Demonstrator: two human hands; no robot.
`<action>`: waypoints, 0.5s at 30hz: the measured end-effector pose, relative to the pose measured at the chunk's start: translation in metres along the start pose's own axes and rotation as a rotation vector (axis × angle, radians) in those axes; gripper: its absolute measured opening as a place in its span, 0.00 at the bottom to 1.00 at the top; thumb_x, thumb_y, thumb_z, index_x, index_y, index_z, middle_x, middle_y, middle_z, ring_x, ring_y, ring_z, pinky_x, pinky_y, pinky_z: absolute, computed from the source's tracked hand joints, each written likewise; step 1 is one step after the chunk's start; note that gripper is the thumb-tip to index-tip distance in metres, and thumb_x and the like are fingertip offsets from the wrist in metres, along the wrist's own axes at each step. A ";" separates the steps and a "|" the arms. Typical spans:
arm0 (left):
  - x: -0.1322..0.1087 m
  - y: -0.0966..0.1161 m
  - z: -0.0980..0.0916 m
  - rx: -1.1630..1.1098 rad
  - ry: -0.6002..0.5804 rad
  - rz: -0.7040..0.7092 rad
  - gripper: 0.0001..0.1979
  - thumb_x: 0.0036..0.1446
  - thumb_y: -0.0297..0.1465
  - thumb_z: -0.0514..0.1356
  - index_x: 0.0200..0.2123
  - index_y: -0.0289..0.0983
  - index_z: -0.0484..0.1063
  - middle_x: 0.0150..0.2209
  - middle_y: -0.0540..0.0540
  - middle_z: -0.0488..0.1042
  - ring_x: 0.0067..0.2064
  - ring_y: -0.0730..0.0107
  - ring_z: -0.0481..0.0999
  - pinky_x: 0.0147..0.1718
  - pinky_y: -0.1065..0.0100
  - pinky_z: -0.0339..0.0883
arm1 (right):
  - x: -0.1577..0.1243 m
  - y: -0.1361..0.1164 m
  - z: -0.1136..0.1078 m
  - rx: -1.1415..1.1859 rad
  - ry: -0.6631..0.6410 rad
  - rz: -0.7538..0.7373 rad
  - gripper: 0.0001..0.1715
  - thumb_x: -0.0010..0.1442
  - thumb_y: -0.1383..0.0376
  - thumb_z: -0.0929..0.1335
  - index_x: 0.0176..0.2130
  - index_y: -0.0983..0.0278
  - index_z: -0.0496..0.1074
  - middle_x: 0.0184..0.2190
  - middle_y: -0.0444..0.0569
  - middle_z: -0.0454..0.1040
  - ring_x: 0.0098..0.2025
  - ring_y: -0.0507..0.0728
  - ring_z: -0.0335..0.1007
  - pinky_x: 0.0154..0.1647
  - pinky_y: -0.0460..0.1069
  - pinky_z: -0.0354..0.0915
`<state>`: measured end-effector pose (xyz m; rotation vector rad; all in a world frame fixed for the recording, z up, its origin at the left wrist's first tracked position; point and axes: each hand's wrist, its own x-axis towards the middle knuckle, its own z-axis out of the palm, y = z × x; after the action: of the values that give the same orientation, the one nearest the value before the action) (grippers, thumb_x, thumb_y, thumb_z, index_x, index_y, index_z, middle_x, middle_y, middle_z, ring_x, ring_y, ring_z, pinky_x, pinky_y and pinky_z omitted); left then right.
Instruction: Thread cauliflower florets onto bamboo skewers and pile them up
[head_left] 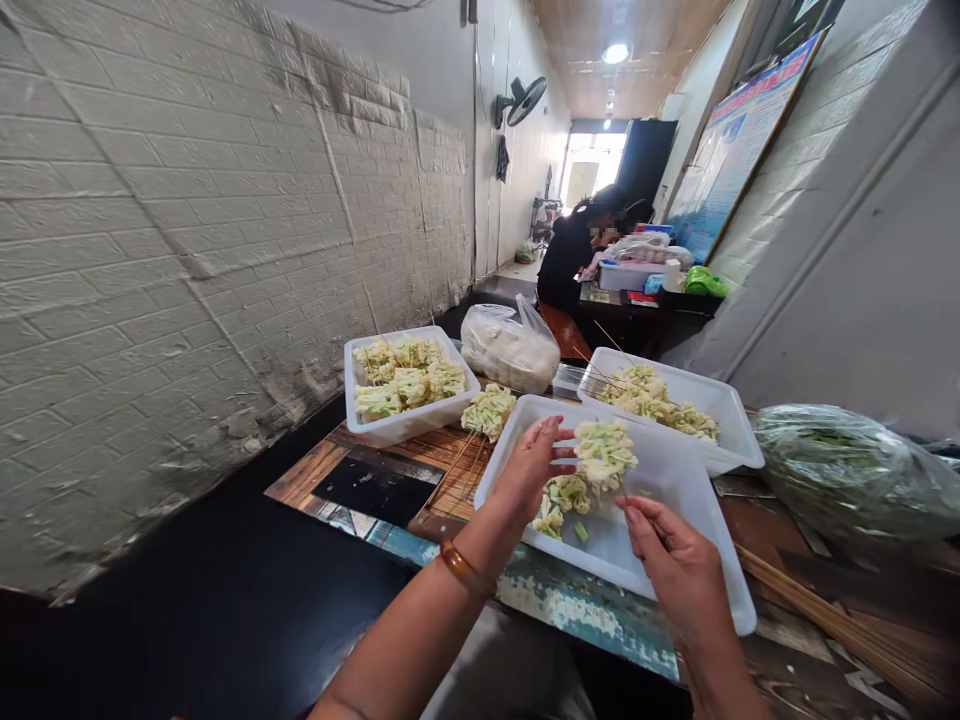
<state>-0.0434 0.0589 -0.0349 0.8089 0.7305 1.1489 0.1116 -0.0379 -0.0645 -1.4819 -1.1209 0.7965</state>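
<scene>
Over the front white tray (731, 560), a skewer of cauliflower (604, 452) is held up, its pale green-white florets bunched together. My right hand (679, 560) pinches the thin stick's lower end between thumb and fingers. My left hand (541, 462) is beside the florets with its fingers stretched out and spread; whether the fingertips touch them I cannot tell. Loose cauliflower pieces (568, 492) lie in the tray's left part, below my left hand. Just left of this tray, more skewered cauliflower (489, 412) rests on the table with its sticks pointing toward me.
Skewered cauliflower fills a white tray (401, 432) at left and part of another tray (739, 425) behind. A knotted plastic bag (511, 345) sits between them. At right are a bag of greens (855, 470) and bare bamboo sticks (840, 610). A person (566, 255) sits farther back.
</scene>
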 end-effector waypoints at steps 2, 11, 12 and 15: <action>-0.002 0.002 -0.001 0.050 0.024 0.021 0.23 0.55 0.45 0.59 0.49 0.36 0.67 0.47 0.39 0.72 0.37 0.69 0.76 0.34 0.68 0.68 | 0.002 0.002 0.000 0.093 0.040 0.030 0.24 0.52 0.49 0.69 0.39 0.65 0.78 0.19 0.42 0.66 0.22 0.51 0.57 0.21 0.46 0.54; -0.037 0.007 -0.021 0.983 -0.230 0.378 0.15 0.60 0.35 0.53 0.44 0.35 0.74 0.42 0.39 0.78 0.44 0.59 0.76 0.46 0.60 0.65 | 0.001 0.000 0.002 0.353 0.064 0.137 0.19 0.48 0.54 0.75 0.38 0.62 0.79 0.18 0.39 0.64 0.22 0.48 0.54 0.19 0.44 0.51; -0.042 0.007 -0.023 1.095 -0.260 0.428 0.14 0.60 0.34 0.54 0.43 0.36 0.74 0.41 0.40 0.78 0.44 0.58 0.76 0.47 0.59 0.65 | 0.001 -0.001 0.002 0.359 0.064 0.155 0.19 0.48 0.54 0.75 0.38 0.62 0.78 0.18 0.39 0.64 0.22 0.48 0.54 0.19 0.44 0.51; -0.053 0.011 -0.029 1.208 -0.313 0.552 0.12 0.59 0.33 0.55 0.41 0.36 0.75 0.40 0.40 0.78 0.44 0.59 0.76 0.47 0.60 0.65 | 0.003 -0.007 0.003 0.341 0.045 0.181 0.20 0.47 0.54 0.75 0.38 0.62 0.78 0.19 0.40 0.65 0.22 0.49 0.56 0.19 0.43 0.54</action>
<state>-0.0864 0.0147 -0.0364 2.2574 0.9454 0.9336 0.1087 -0.0344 -0.0584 -1.3158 -0.7782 1.0200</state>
